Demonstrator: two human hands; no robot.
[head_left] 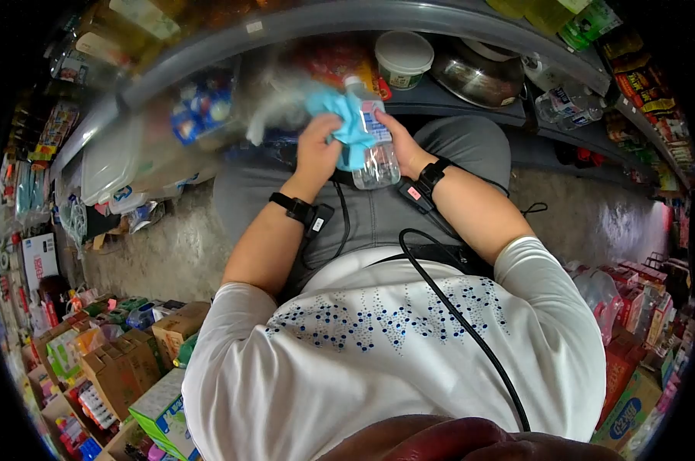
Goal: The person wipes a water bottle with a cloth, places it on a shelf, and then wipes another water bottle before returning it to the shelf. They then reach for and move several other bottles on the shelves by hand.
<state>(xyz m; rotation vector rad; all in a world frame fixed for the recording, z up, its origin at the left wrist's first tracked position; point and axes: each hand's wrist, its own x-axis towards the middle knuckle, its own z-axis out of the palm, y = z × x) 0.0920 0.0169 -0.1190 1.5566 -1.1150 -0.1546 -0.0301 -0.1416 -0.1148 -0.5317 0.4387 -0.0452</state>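
Observation:
A clear plastic bottle point(376, 170) with a white cap and a pink-and-blue label stands tilted slightly above my lap. My right hand point(406, 147) grips it from the right side, the thumb lying over the label. Fingers curled, my left hand point(319, 146) presses a light blue cloth point(351, 123) against the bottle's left side. The cloth bunches up around the label and partly covers it. Some fingertips of both hands are hidden behind the cloth and bottle.
Ahead is a grey shelf point(432, 94) with a white lidded tub point(403, 60) and a shiny metal pan point(478, 73). Blurred plastic bags and a blue package point(201, 115) lie to its left. Several cardboard boxes point(121, 371) stand behind me at left. A black cable point(470, 326) crosses my shirt.

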